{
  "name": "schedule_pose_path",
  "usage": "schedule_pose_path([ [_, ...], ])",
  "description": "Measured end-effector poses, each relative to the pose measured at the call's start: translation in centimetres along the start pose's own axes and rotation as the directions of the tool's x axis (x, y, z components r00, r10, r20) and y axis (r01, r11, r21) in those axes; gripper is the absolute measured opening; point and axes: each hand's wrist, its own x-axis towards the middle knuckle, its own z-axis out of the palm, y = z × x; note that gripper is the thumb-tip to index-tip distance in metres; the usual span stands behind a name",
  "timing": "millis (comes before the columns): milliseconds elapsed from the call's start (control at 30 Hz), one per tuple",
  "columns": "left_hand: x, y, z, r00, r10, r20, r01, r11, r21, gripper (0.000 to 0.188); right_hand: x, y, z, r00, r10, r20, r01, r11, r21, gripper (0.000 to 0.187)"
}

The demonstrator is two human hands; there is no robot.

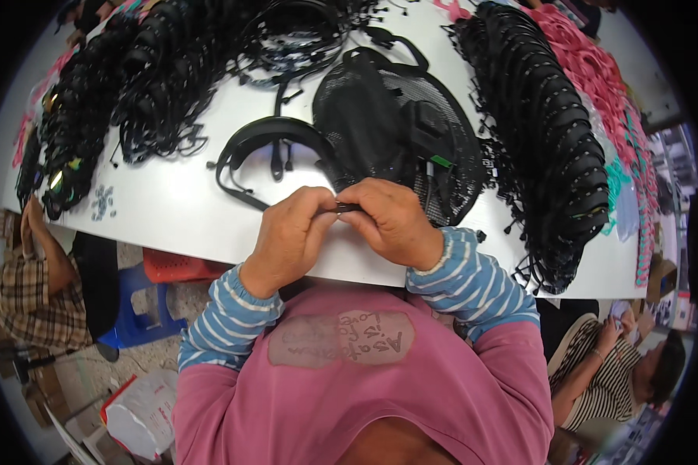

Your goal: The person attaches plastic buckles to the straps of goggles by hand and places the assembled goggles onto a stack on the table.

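At the table's near edge, my left hand [287,236] and my right hand [399,225] meet fingertip to fingertip. Both pinch a thin black strap [350,208] whose ends are hidden by the fingers. Just beyond the left hand lies a curved black padded band [275,126] with thin cords; whether it joins the pinched strap is hidden. Directly past the right hand rests a round black mesh piece [461,151], with dark cloth [364,116] over its left part. A small green tag [440,161] shows on it.
Piles of black bands with cords line the white table [171,209], including a left pile [81,128] and a long right pile [554,139]. Pink straps [582,54] lie beyond. Small clear pieces [104,203] sit front left. Co-workers sit left and right; a blue stool [143,310] stands left.
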Motion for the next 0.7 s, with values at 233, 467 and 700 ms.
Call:
schedule_pose_path([
  [233,0.8,-0.7,-0.7,0.901,-0.273,0.338,0.41,0.788,-0.459,0.01,-0.2,-0.3,-0.1,0.988,-0.147,-0.039,0.144,0.987,-0.072,0.025],
  [467,0.7,-0.5,-1.8,0.8,-0.249,0.546,0.552,0.66,-0.509,0.01,-0.1,0.6,0.0,0.985,-0.154,0.081,0.143,0.981,0.129,0.018],
  [700,0.8,-0.4,-1.6,0.881,-0.009,0.473,0.347,0.692,-0.633,0.01,0.5,0.0,-1.2,0.993,0.021,0.12,-0.078,0.864,0.497,0.013],
])
